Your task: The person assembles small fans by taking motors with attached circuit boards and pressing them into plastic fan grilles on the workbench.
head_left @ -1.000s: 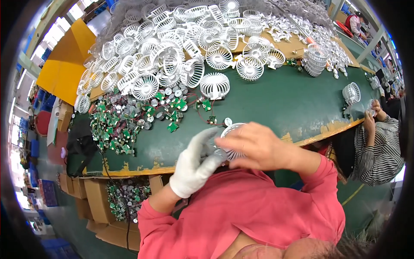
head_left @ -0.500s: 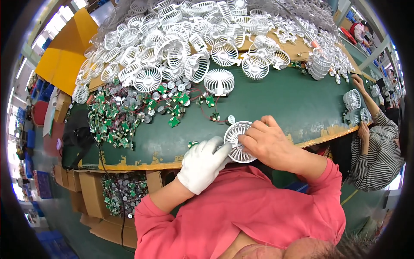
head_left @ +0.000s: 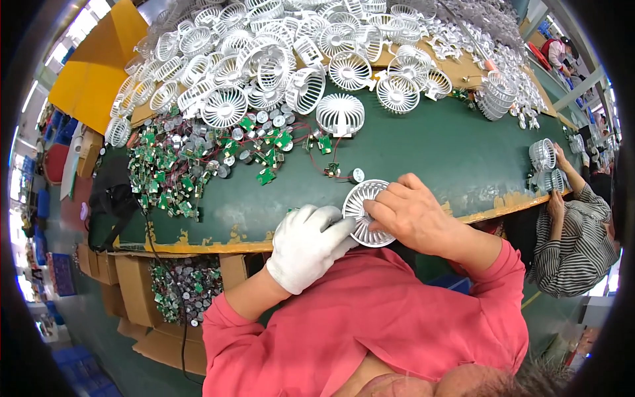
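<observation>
At the table's near edge, a round white fan cage (head_left: 365,228) sits between my two hands, its ribbed inside facing up. My left hand (head_left: 309,246), in a white glove, grips the cage's left rim. From the right, my bare right hand (head_left: 411,217) has its fingers curled into the cage; whatever they pinch inside is hidden. Just beyond the cage lies a small motor (head_left: 357,175) wired to a green circuit board (head_left: 333,170). Another white fan cage (head_left: 340,115) stands farther back, with a second green board (head_left: 324,144) beside it.
A large heap of white fan cages (head_left: 271,66) covers the table's far side. Motors with green boards (head_left: 169,165) are piled at left. Below the edge stands a cardboard box (head_left: 139,291) of similar parts. A co-worker in a striped shirt (head_left: 572,245) works at right near stacked cages (head_left: 542,154).
The view has shifted slightly. Both hands stay on the fan cage, which has barely moved; the right fingers remain curled inside it.
</observation>
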`<move>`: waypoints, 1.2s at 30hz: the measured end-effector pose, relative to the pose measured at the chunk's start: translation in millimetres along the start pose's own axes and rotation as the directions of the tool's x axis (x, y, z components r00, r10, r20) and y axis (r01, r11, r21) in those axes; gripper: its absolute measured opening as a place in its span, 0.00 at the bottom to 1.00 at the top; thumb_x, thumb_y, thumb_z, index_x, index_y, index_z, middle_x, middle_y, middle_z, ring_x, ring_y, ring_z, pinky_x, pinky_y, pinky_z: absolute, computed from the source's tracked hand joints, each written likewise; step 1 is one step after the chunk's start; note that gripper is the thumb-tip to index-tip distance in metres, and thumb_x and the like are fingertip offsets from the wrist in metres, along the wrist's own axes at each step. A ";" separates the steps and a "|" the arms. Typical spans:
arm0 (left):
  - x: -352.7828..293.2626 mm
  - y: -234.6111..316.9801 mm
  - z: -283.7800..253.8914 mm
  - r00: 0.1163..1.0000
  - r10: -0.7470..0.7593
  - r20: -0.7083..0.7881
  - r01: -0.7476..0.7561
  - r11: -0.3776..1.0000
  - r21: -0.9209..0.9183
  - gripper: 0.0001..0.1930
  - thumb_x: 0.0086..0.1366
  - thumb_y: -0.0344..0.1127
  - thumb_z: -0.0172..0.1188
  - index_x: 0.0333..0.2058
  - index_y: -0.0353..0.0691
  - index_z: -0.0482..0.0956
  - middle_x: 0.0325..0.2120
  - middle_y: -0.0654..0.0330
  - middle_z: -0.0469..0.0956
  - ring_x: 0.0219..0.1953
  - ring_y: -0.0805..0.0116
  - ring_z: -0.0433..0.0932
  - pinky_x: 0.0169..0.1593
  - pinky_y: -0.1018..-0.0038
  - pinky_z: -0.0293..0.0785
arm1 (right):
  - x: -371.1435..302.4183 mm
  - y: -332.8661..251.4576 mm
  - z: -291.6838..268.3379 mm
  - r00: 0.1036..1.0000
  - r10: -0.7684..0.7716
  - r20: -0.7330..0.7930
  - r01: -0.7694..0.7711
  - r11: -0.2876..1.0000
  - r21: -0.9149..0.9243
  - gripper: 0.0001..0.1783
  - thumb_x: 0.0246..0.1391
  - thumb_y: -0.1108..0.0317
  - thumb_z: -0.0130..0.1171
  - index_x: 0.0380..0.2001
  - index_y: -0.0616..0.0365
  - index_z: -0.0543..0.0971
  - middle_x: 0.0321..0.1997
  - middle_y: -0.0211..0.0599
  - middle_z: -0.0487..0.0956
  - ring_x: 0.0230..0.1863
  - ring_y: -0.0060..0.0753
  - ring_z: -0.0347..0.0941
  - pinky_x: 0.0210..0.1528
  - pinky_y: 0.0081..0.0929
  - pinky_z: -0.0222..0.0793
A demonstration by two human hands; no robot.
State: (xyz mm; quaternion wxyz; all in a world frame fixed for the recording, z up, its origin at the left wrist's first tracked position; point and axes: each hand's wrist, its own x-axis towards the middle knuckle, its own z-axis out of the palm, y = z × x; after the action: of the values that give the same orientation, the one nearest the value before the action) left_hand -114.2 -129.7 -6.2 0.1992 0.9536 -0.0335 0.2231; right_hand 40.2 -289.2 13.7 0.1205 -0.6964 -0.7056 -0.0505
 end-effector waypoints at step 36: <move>55.0 -54.1 59.8 0.963 -0.092 0.253 0.068 0.992 0.104 0.15 0.57 0.40 0.60 0.43 0.47 0.74 0.33 0.57 0.72 0.39 0.57 0.74 0.39 0.64 0.73 | 5.0 148.5 50.7 0.804 0.444 -0.396 -0.524 0.843 -0.120 0.13 0.47 0.64 0.63 0.39 0.50 0.79 0.27 0.37 0.76 0.34 0.42 0.74 0.36 0.38 0.71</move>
State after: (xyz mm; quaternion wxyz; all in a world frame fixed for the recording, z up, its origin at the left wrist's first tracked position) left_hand -31.9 -102.3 -50.9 0.1568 0.9834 -0.0098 0.0905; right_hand 182.9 -268.5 -48.4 0.1750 -0.8424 -0.4594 -0.2207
